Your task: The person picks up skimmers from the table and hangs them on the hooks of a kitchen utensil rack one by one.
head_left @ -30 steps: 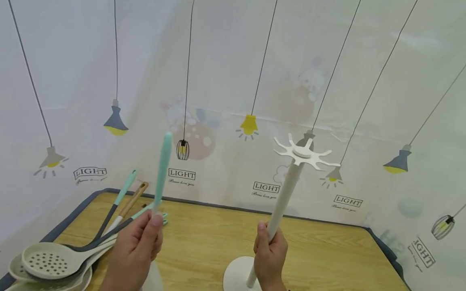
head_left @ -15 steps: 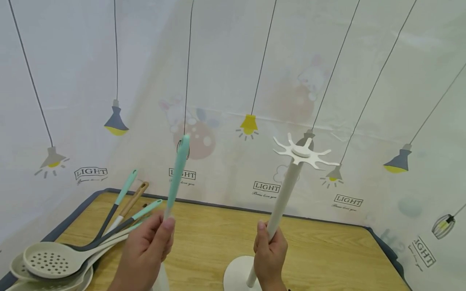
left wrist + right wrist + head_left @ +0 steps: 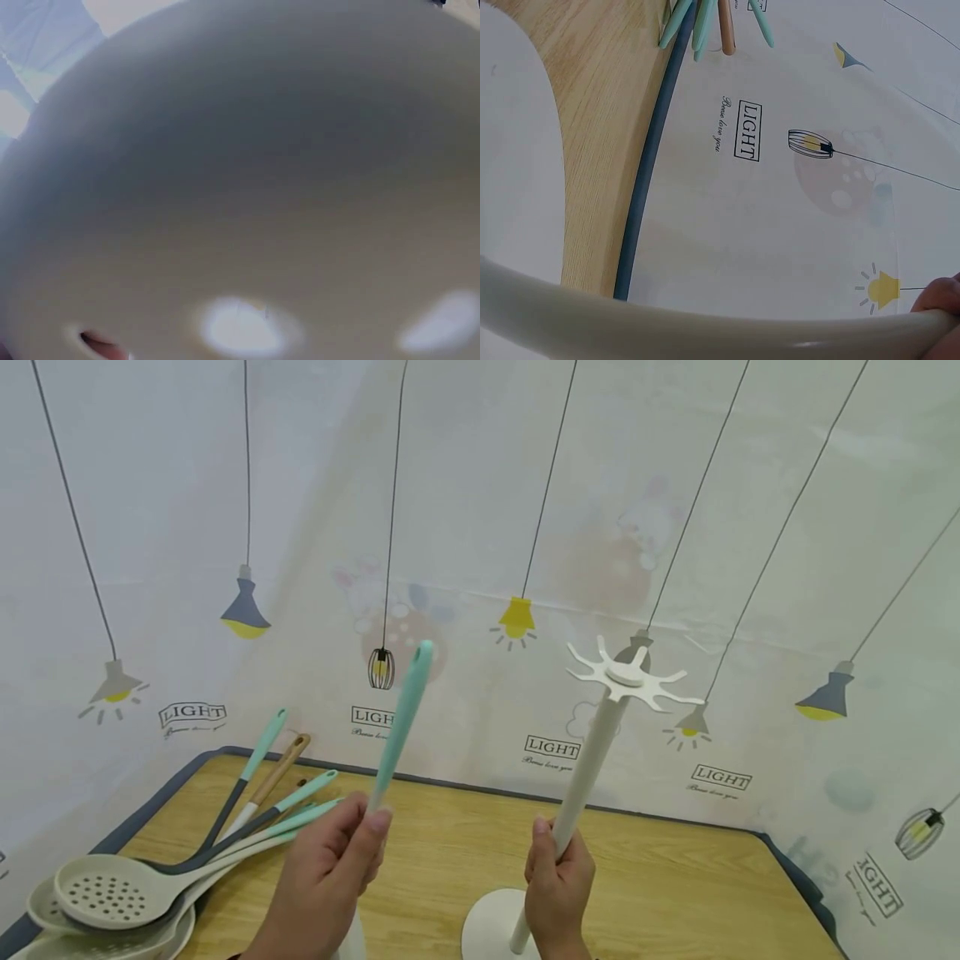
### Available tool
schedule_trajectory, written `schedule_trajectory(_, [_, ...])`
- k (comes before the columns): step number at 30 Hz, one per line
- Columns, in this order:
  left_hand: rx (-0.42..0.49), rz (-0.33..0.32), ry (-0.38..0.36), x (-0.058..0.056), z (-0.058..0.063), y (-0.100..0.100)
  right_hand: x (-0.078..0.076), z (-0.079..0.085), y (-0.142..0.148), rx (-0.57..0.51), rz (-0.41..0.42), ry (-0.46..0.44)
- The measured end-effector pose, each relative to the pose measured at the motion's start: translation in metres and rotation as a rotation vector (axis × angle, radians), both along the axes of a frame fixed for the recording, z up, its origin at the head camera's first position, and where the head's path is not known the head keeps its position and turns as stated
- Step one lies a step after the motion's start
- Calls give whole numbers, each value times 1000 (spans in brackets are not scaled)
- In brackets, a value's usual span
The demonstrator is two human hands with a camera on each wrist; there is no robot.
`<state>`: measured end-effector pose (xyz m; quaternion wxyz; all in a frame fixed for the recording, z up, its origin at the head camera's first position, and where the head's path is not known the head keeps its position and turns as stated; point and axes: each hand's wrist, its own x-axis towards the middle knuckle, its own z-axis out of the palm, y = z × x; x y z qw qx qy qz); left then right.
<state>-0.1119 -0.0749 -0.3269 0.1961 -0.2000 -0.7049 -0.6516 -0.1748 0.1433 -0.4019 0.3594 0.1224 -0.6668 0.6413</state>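
My left hand grips a kitchen utensil by its pale shaft, the mint-green handle pointing up and leaning right. Its broad smooth head, with a slot at the lower left, fills the left wrist view; the exact kind cannot be told. Around the pole of a white utensil stand my right hand is wrapped. Several flat arms spread from the stand's top, and its round base is tilted into view below. In the right wrist view the pole crosses the bottom. The green handle is apart from the stand.
A pile of utensils lies on the left of the wooden table, with a perforated skimmer on top. Green and brown handles point toward the back edge. Behind the table hangs a white curtain printed with lamps.
My left hand has moved right with the utensil, bringing the green handle nearer the stand and tilting it further right. The right hand and the stand have stayed nearly still.
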Motion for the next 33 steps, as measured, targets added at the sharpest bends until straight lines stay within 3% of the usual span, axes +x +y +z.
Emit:
schedule_trajectory(8, [6, -44, -1, -1, 3, 9, 1, 1, 1, -10, 0, 4])
schedule_trajectory(18, [39, -58, -82, 1, 11, 25, 0, -1, 2, -2, -10, 2])
schedule_trajectory(33, [37, -88, -126, -2, 11, 36, 1, 1, 1, -1, 4, 8])
